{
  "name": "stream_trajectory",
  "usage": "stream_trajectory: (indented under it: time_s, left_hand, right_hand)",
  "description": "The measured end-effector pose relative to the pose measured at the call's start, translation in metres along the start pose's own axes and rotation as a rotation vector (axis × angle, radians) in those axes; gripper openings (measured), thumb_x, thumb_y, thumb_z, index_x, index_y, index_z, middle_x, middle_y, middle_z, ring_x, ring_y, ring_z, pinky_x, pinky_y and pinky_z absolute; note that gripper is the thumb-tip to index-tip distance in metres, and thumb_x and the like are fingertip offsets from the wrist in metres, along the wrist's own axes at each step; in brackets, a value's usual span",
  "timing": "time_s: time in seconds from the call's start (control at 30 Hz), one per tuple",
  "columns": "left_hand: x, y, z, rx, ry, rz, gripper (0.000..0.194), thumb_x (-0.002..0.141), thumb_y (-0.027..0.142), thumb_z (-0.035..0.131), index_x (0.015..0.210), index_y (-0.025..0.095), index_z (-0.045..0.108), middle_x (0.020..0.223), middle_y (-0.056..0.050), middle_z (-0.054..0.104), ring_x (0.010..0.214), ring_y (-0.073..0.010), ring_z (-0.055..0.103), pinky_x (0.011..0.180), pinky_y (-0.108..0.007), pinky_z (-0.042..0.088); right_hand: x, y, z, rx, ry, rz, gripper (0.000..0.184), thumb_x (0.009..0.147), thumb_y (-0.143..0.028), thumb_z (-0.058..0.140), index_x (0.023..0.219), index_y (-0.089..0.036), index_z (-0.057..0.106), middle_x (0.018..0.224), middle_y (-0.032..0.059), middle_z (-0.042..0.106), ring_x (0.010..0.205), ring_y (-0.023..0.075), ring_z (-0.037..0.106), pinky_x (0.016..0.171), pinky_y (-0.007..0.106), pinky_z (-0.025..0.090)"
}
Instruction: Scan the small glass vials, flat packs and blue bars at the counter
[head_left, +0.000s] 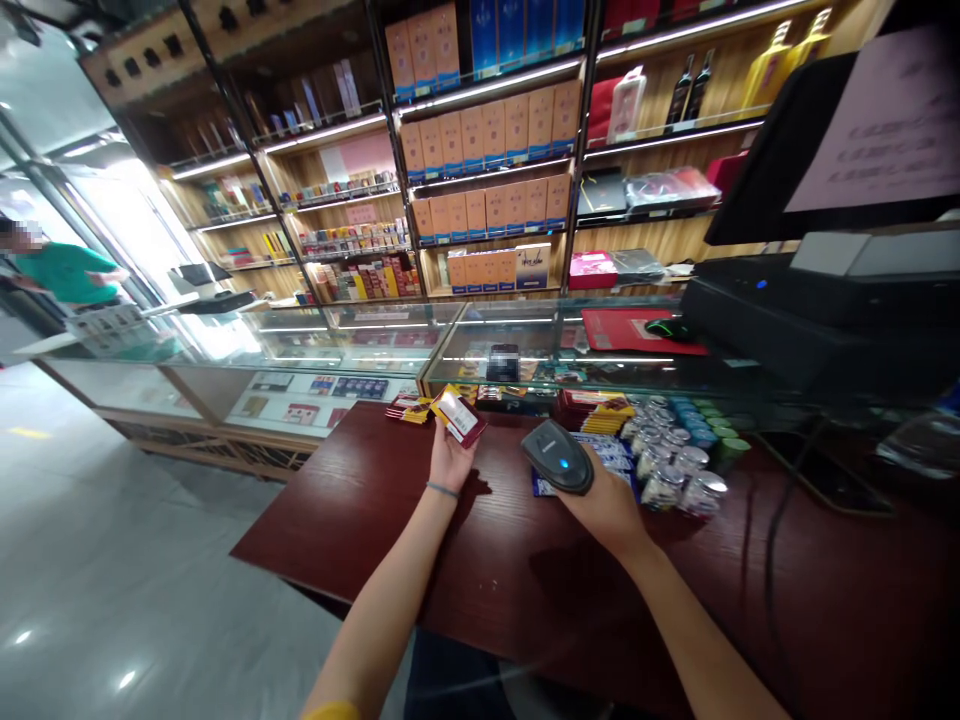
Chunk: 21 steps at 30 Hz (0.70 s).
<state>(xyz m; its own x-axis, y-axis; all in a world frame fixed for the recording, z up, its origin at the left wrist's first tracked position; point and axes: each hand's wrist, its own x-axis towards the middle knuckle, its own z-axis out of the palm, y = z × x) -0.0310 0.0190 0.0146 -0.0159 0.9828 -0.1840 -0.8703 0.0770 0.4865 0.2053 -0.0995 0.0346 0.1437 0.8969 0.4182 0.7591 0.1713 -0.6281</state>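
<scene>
My left hand holds up a small red pack with a white label above the dark red counter. My right hand grips a grey handheld barcode scanner with a blue light on top, its head turned toward the pack. The scanner and the pack are apart by a short gap. A thin band is on my left wrist.
Red and yellow packs lie at the counter's far edge. Blue packs and several small lidded jars stand to the right of the scanner. A black register and screen sits at right, with a cable across the counter. Glass display cases and shelves stand behind. A person in green stands at far left.
</scene>
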Motion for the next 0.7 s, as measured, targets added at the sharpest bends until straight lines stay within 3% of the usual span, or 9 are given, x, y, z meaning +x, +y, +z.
stream_trajectory:
  time_s: [0.17, 0.3, 0.47, 0.63, 0.7]
  left_hand:
    - [-0.010, 0.000, 0.014, 0.084, -0.175, 0.023, 0.038, 0.101, 0.044, 0.046, 0.131, 0.027, 0.062, 0.126, -0.011, 0.070, 0.124, -0.0289, 0.063, 0.105, -0.056, 0.051]
    - [-0.021, -0.003, 0.032, 0.125, -0.282, -0.027, 0.039, 0.100, 0.044, 0.046, 0.129, 0.023, 0.064, 0.135, -0.012, 0.065, 0.132, -0.0285, 0.057, 0.107, -0.051, 0.050]
    - [-0.017, -0.014, 0.059, 0.207, -0.341, -0.081, 0.041, 0.099, 0.048, 0.052, 0.125, 0.020, 0.066, 0.128, -0.013, 0.068, 0.120, -0.0255, 0.064, 0.097, -0.040, 0.055]
    - [0.005, -0.040, 0.093, 0.552, -0.463, 0.132, 0.045, 0.084, 0.032, 0.076, 0.127, 0.025, 0.065, 0.116, -0.006, 0.073, 0.106, -0.0214, 0.068, 0.097, -0.035, 0.053]
    - [0.016, -0.052, 0.109, 0.765, -0.542, 0.243, 0.047, 0.074, 0.024, 0.084, 0.119, 0.025, 0.069, 0.113, -0.006, 0.073, 0.109, -0.0233, 0.067, 0.103, -0.036, 0.049]
  right_hand:
    - [0.002, -0.003, -0.007, 0.032, 0.008, 0.032, 0.039, 0.078, -0.042, 0.065, 0.114, -0.029, 0.059, 0.080, 0.0023, 0.077, 0.080, 0.0312, 0.076, 0.062, 0.032, 0.050]
    - [0.005, -0.003, -0.013, 0.040, 0.029, 0.073, 0.038, 0.078, -0.044, 0.065, 0.112, -0.028, 0.058, 0.080, 0.0043, 0.076, 0.079, 0.0324, 0.076, 0.063, 0.035, 0.052]
    - [0.009, 0.003, -0.027, 0.113, 0.203, 0.142, 0.046, 0.076, -0.046, 0.066, 0.117, -0.026, 0.058, 0.087, 0.0074, 0.076, 0.084, 0.0314, 0.075, 0.066, 0.036, 0.054]
    - [0.015, 0.024, -0.041, 0.180, 0.498, 0.193, 0.054, 0.077, -0.050, 0.067, 0.120, -0.018, 0.059, 0.097, 0.0138, 0.075, 0.094, 0.0318, 0.072, 0.076, 0.040, 0.056]
    - [0.016, 0.035, -0.045, 0.211, 0.534, 0.163, 0.058, 0.081, -0.050, 0.065, 0.127, -0.016, 0.055, 0.096, 0.0134, 0.075, 0.092, 0.0306, 0.072, 0.075, 0.040, 0.057]
